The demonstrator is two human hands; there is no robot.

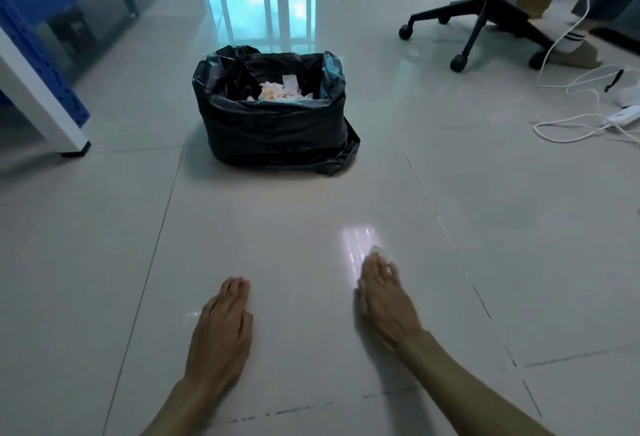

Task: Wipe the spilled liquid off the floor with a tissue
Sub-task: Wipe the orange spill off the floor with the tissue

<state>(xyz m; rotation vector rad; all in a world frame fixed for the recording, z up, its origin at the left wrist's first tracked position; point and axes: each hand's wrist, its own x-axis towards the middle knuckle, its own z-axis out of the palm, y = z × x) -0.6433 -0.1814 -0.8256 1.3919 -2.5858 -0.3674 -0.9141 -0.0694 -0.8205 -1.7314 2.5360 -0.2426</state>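
My left hand (223, 325) lies flat on the pale floor tiles, fingers together, holding nothing. My right hand (381, 293) stretches forward over the floor, fingers extended and slightly blurred, with nothing in it. Just beyond its fingertips a bright streaky sheen (358, 240) shows on the tile; whether it is liquid or a light reflection I cannot tell. No loose tissue is visible on the floor. Crumpled white and orange-stained tissues (280, 91) lie inside a bin lined with a black plastic bag (273, 124), straight ahead of both hands.
A blue and white shelf leg (41, 100) stands at the left. At the upper right is an office chair base (485, 27) with a seated person's feet (571, 48). White cables and a power strip (620, 119) lie at the right.
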